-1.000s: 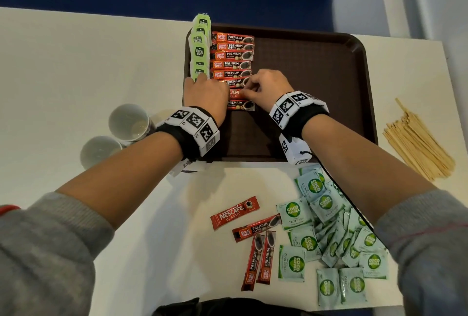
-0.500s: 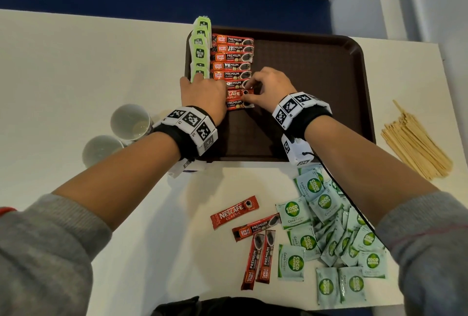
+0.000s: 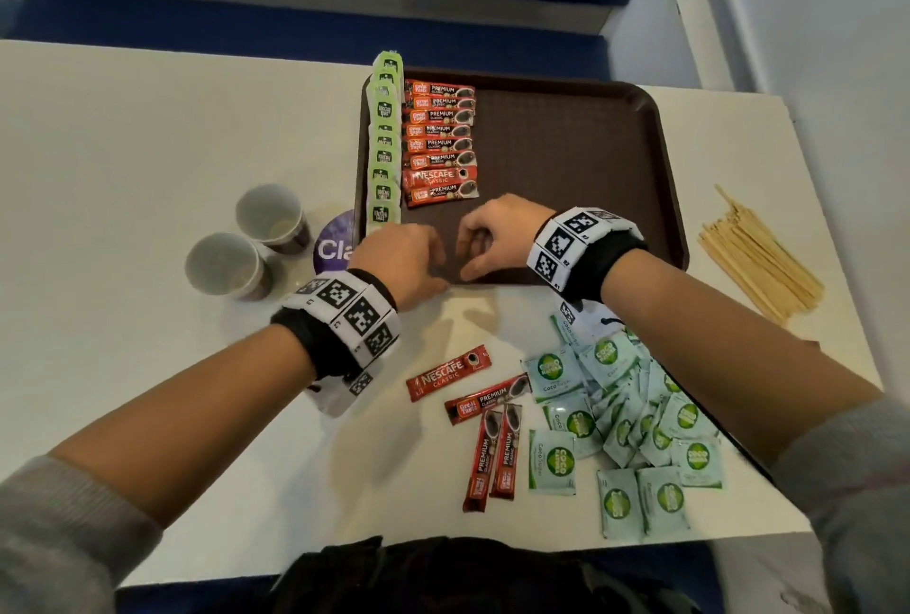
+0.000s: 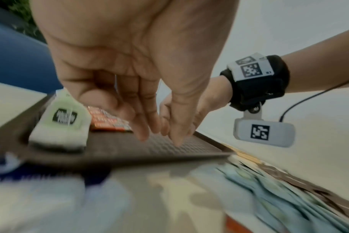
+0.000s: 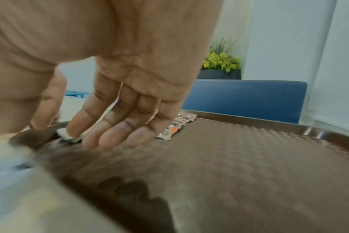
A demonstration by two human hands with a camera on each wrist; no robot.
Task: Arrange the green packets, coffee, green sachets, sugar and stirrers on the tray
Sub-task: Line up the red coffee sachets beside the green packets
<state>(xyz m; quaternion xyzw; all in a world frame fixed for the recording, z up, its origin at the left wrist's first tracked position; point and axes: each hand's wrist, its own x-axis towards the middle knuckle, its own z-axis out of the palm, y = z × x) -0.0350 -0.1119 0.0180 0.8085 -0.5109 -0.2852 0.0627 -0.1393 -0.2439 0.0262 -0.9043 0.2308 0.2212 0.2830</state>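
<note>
I hold both hands empty over the tray (image 3: 566, 239), left hand (image 3: 399, 259) and right hand (image 3: 497, 239) loosely curled, pinching nothing. Coffee sticks (image 3: 440, 143) sit rowed beside green packets (image 3: 384, 146) for neatness; four coffee strays (image 3: 472, 411) wait on the worktop (image 3: 147, 121).
</note>
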